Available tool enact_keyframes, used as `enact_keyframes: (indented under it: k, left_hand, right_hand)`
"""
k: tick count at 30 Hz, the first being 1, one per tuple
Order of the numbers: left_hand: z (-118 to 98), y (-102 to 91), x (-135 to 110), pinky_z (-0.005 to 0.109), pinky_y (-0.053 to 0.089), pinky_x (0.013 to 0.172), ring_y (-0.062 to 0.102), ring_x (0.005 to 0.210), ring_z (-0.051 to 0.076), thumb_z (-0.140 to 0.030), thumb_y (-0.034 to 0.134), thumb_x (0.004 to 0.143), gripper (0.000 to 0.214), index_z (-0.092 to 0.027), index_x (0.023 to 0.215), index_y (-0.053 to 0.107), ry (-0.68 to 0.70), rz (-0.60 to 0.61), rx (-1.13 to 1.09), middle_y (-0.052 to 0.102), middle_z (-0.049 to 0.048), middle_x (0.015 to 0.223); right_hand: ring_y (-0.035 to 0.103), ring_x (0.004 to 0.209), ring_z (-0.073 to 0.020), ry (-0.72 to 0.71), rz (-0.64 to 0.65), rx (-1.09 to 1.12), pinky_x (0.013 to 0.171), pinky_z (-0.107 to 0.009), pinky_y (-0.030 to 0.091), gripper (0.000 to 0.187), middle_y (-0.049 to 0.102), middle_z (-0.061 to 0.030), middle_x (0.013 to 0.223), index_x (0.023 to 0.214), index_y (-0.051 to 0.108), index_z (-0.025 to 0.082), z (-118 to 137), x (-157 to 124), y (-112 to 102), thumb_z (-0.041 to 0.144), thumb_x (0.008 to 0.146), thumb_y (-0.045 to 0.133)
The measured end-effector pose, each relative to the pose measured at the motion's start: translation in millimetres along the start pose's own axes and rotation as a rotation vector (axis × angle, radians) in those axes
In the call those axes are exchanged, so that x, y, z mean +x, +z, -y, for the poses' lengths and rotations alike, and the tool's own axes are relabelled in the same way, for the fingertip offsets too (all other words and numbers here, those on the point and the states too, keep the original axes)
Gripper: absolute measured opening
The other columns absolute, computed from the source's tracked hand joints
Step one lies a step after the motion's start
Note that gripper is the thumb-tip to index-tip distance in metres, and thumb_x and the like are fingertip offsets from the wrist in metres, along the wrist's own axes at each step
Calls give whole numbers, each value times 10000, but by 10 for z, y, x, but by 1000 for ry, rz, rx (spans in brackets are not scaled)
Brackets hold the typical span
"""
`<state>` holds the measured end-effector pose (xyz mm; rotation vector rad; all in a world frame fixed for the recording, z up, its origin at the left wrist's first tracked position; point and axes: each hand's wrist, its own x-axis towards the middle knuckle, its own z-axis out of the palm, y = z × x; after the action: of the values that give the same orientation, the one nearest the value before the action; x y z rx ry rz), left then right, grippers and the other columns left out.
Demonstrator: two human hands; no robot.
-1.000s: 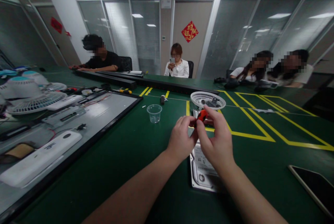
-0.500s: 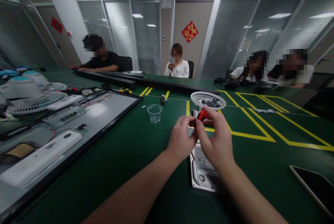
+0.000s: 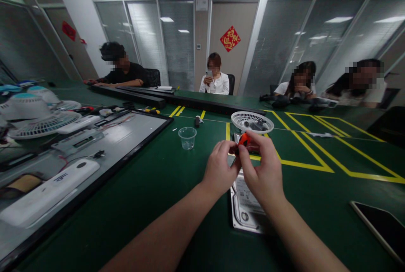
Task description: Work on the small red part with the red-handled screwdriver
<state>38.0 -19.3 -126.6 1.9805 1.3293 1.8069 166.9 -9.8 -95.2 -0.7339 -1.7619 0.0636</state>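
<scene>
Both of my hands meet above the green table, fingers pinched together round a small red and black object (image 3: 244, 140). My left hand (image 3: 220, 170) closes on it from the left and my right hand (image 3: 263, 170) grips it from the right. A silver hard drive (image 3: 245, 205) lies flat on the table directly under my hands, partly hidden by my right wrist. What the red object is I cannot make out; it may be a small tool.
A clear plastic cup (image 3: 187, 137) stands left of my hands. A white fan grille (image 3: 252, 121) with dark parts in it sits beyond them. A black-framed panel (image 3: 104, 145) with white devices fills the left. A phone (image 3: 378, 225) lies at right. Several people sit across the table.
My hands stay in place, fingers shifting slightly on the red object. A person at the far right has moved a little.
</scene>
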Motion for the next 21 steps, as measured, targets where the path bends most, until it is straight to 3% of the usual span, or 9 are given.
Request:
enact_keyframes:
  k: [7, 14, 21]
  left_hand:
    - [-13, -14, 3, 347, 501, 845, 634, 979, 215, -171, 639, 976, 107, -203, 1079, 639, 9, 57, -11, 697, 49, 1024]
    - [6, 1, 1, 335, 492, 827, 627, 940, 205, -116, 681, 909, 167, -201, 1037, 616, 11, -6, -5, 682, 36, 991]
    - [-14, -6, 1, 337, 496, 830, 631, 965, 211, -141, 640, 957, 138, -204, 1079, 627, 5, 47, -14, 693, 47, 1017]
  right_hand:
    - [697, 1116, -267, 20, 40, 54, 970, -505, 601, 415, 684, -121, 1296, 1445, 565, 256, -10, -19, 17, 183, 1037, 539]
    - [692, 1094, -271, -7, 16, -2, 912, -475, 614, 377, 661, -133, 1226, 1388, 601, 227, -11, 3, 4, 199, 1012, 604]
    - [684, 1138, -268, 8, 35, 52, 955, -495, 606, 458, 660, -124, 1330, 1479, 539, 269, -8, -18, 13, 195, 1028, 570]
